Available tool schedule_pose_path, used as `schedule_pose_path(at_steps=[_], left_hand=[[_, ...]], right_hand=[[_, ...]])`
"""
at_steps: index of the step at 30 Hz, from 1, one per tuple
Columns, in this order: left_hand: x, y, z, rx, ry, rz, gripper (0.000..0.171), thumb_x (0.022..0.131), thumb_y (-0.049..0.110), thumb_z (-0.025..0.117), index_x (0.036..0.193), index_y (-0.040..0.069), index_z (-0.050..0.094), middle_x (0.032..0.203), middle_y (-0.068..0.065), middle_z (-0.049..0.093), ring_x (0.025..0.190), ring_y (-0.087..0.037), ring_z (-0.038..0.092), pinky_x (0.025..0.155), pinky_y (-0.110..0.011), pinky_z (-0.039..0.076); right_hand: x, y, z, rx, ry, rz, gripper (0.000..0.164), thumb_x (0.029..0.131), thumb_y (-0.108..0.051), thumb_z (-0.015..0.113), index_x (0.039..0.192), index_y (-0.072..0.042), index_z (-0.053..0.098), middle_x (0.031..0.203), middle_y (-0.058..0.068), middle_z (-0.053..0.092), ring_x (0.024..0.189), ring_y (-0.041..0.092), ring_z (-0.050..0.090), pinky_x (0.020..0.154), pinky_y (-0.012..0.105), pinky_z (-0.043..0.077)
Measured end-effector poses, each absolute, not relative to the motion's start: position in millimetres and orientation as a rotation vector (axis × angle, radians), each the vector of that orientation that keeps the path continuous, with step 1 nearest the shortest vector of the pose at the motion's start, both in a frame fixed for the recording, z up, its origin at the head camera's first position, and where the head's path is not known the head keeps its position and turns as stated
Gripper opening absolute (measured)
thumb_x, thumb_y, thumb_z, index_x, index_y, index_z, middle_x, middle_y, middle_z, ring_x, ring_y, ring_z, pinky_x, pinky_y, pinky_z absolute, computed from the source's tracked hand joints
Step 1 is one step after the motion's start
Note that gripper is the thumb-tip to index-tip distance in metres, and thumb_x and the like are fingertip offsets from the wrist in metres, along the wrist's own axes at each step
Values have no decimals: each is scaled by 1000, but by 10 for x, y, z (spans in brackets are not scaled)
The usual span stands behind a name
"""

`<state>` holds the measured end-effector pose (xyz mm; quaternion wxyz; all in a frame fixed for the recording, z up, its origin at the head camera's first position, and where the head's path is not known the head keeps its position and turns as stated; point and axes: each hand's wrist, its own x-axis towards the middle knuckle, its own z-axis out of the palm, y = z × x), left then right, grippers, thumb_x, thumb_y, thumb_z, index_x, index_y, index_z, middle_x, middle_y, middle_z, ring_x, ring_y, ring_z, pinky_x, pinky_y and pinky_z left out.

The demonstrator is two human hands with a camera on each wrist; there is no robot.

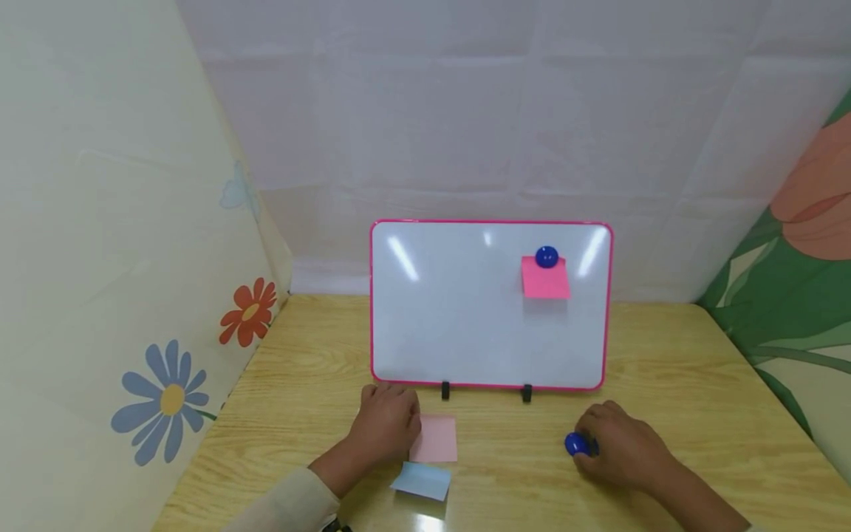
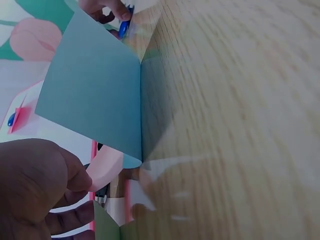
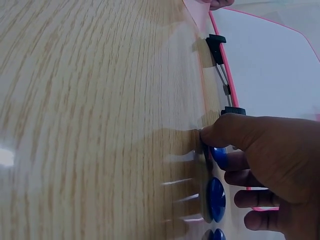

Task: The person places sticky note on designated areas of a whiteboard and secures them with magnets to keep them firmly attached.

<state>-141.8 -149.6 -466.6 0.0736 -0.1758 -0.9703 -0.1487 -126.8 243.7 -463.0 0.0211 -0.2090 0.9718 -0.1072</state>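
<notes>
My left hand (image 1: 388,421) pinches the edge of a pale pink sticky note (image 1: 436,441); the left wrist view shows this note (image 2: 106,169) bending between thumb and finger. Closer to me lies a light blue sticky note (image 1: 422,480), its sheet (image 2: 92,85) lifted at an angle off the table. Beneath the left fingers stands a pale green note (image 2: 104,224), hidden by the hand in the head view. On the right, thumb and index of my right hand (image 1: 625,448) pinch a round blue magnet (image 3: 218,156). Beside it on the table sits another blue magnet (image 3: 216,200).
Behind the hands stands a pink-framed whiteboard (image 1: 452,318) on black feet (image 1: 527,393). A bright pink note (image 1: 545,282) hangs on it under a blue magnet (image 1: 547,257). A further magnet (image 3: 218,235) shows at the right wrist view's bottom edge. The wooden table (image 1: 306,347) meets cloth-covered walls.
</notes>
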Motion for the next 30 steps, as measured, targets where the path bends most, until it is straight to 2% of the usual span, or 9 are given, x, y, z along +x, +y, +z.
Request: schedule_pose_path(at_steps=[8,14,19,25,30], left_hand=[[-1444,-1494,-4652,-552,-2907,-510,17,90,17,69,78,25,60,69,20,51,82,-13,54,91,-52,34],[-1438,-1493,-4638,-601,-2855,-546,14,90,14,71,84,24,63,69,20,50,76,-9,51,89,-49,34],[-1434,-1481,-4634,-633,-2784,-565,21,90,10,73,88,20,55,70,17,49,73,-7,53,86,-46,35],[-1437,-1472,-4631,-670,-2735,-559,32,91,6,73,84,23,47,67,17,44,70,-7,51,83,-44,35],[-1441,-1464,-4644,-706,-2676,-554,31,92,4,71,83,25,52,72,15,55,75,-9,57,81,-44,36]], right_hand=[[-1268,2431,-4615,-645,3033,-311,35,75,-39,89,98,-18,73,103,-5,64,99,18,57,69,37,53],[-1285,2433,-4619,-612,3027,-290,35,76,-40,87,99,-18,73,104,-5,64,100,18,56,70,38,54],[-1284,2440,-4618,-639,3050,-293,34,77,-39,87,99,-18,73,104,-5,64,100,17,55,70,37,54],[-1275,2441,-4619,-628,3050,-294,34,77,-40,87,100,-19,74,105,-5,64,101,17,56,72,38,54],[-1269,2441,-4623,-605,3043,-295,35,77,-40,87,101,-19,74,106,-4,64,102,18,56,72,38,54]])
